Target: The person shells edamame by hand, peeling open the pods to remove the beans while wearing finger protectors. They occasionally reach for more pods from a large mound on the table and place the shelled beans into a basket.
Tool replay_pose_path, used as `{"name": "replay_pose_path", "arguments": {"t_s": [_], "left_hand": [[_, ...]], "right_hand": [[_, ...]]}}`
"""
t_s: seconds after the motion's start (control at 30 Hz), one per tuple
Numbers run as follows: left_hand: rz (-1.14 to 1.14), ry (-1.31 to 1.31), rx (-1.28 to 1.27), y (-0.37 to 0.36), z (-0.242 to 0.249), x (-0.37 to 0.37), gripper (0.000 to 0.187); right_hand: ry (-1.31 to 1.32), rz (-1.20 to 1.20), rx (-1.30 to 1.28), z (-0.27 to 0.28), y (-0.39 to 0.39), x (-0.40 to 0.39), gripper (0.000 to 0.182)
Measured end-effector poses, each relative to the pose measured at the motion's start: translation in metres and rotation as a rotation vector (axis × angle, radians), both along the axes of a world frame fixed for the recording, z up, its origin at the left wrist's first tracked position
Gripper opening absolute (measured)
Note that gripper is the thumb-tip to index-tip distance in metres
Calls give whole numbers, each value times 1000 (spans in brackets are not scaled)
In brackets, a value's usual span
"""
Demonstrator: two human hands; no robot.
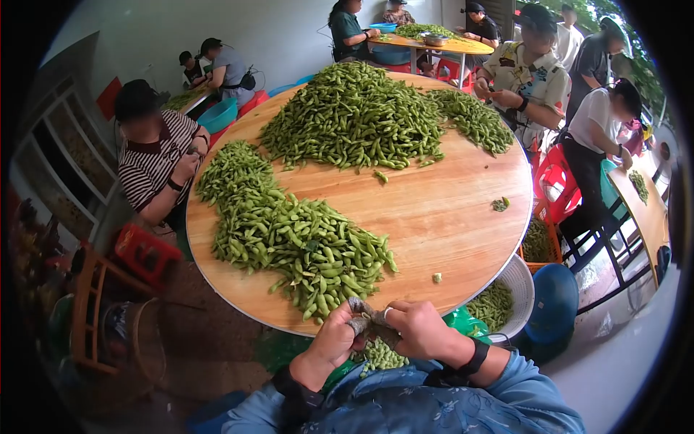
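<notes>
The fingers (357, 307) of both hands are bending inward and meeting just off the near edge of the round wooden desk (448, 224), grey coverings wrapping some of them; whether they are clamping on a pod, I cannot tell. The left hand (327, 346) and right hand (425, 331) are working close together, and pale green beans (381, 356) are lying in a small pile right below them. Just past the left hand, a long spread of green pods (318, 253) is covering the desk's left side, running away toward a person in a striped top (153, 163). A tall heap of pods (354, 116) is standing at the far side, with a smaller pile (478, 121) trailing off its right, near a person in a patterned shirt (533, 78). Beside the desk on the right, more pods are sitting in a white basket (525, 286), and a blue tub (551, 304) is standing next to it
</notes>
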State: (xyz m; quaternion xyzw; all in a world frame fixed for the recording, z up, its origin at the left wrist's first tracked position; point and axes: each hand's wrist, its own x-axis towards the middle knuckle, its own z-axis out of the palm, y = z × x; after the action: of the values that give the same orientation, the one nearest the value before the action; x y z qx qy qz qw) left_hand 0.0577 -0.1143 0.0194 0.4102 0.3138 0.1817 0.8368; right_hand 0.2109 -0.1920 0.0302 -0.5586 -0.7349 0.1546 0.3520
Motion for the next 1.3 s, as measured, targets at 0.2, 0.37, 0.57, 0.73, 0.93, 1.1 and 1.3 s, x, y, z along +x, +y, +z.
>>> {"name": "replay_pose_path", "arguments": {"t_s": [0.2,0.37,0.57,0.73,0.93,1.1,1.3], "left_hand": [[41,7,174,-7,-9,6,21],[-156,47,255,-9,-11,7,26],[-165,13,148,-16,-13,7,28],[-92,-32,248,-23,-31,5,29],[-499,258,794,-17,-17,-6,12],[-534,120,1219,-7,-1,0,12],[-84,313,1777,53,15,44,9]], "right_hand": [[60,-41,-7,-8,-8,0,19],[273,-99,-59,-20,-17,6,14],[484,-63,-17,-25,-18,4,10],[659,-9,-115,-18,-22,1,10],[439,-186,-209,10,-62,68,15],[-265,-701,-365,17,-110,129,25],[364,-604,-151,1,-68,95,26]]}}
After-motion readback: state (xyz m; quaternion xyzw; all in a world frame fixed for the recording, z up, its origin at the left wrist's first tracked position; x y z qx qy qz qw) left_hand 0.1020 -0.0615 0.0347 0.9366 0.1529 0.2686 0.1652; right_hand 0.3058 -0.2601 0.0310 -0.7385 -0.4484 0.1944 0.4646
